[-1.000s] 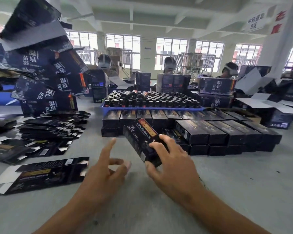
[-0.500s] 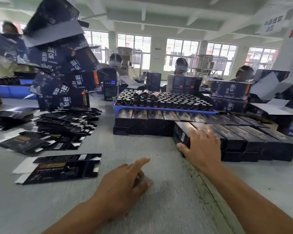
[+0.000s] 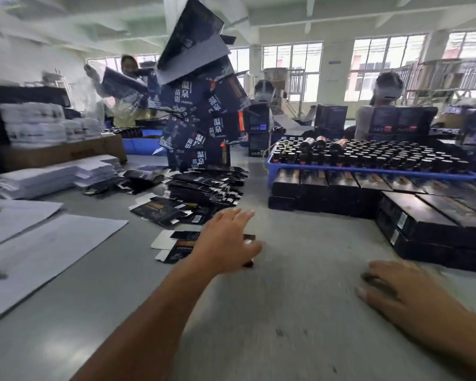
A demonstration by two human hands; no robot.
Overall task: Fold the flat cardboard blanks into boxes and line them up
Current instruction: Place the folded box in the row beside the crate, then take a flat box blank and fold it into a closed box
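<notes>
The left hand (image 3: pixel 226 237) has reached out to 11 o'clock, fingers spread over the flat blank (image 3: pixel 176 247). The right hand (image 3: pixel 396 292) has left the box row (image 3: pixel 429 215), resting at 4 o'clock on the table (image 3: pixel 300 312).

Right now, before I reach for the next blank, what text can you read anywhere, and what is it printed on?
"温泉" over "苗浴": white characters, repeated on the leaning tower of dark cartons.
Flat blank under the left hand: gold print, too blurred to read.
Folded boxes: labels too small to read.
Bottles in the blue tray: unreadable.
</notes>
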